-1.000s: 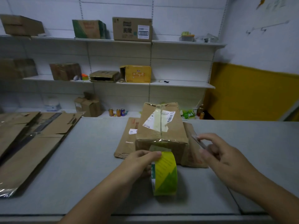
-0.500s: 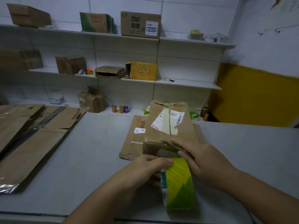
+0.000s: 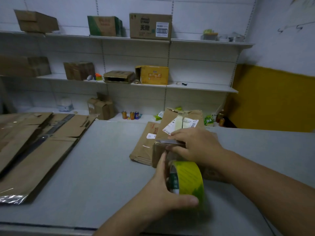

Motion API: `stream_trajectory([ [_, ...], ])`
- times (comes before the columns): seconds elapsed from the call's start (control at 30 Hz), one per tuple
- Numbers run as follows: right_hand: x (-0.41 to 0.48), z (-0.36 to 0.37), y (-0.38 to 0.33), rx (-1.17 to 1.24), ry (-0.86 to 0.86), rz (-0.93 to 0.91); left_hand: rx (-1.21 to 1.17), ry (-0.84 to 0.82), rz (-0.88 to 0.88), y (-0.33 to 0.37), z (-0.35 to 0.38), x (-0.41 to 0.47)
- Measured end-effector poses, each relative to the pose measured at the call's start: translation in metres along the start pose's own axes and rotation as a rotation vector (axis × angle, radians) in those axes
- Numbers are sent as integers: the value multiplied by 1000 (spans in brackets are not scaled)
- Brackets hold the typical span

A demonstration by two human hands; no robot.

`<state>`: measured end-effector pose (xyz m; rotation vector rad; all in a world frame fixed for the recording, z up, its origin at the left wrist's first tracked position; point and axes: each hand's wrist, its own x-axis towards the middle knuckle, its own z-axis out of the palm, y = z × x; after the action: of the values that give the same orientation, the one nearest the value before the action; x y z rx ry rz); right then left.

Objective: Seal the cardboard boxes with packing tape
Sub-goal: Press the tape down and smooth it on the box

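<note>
the left hand (image 3: 162, 189) and right hand (image 3: 197, 145) are bare with short plain nails, and the left forearm (image 3: 126, 218) and right forearm (image 3: 265, 176) are bare too.

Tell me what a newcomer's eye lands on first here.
The yellow-green tape roll stands out at centre front, gripped by the left hand. Just behind it, the right hand presses on the near top edge of a worn cardboard box. Flattened cardboard lies along the left of the grey table.
</note>
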<state>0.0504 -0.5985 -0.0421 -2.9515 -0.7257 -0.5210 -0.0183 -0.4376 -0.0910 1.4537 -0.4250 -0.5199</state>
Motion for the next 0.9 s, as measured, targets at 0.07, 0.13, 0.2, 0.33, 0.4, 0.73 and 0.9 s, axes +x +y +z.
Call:
stream_trajectory([
  [0.07, 3, -2, 1, 17, -28, -2, 70, 57, 69, -5, 3, 0],
  [0.13, 2, -6, 3, 6, -69, -5, 13, 139, 124, -3, 5, -3],
  [0.2, 1, -8, 4, -18, -92, -13, 3, 192, 118, -1, 6, -6],
  [0.33, 0, -8, 4, -22, -85, 1, -79, 242, -70, -1, 10, -22],
  [0.4, -1, -10, 7, 5, -84, 16, -146, 359, -181, -1, 17, -36],
  [0.73, -5, -7, 10, 197, -84, 175, 506, 100, -232, 46, 4, -52],
  [0.9, -7, -3, 12, 209, -54, 206, 674, 49, -319, 40, -4, -38],
])
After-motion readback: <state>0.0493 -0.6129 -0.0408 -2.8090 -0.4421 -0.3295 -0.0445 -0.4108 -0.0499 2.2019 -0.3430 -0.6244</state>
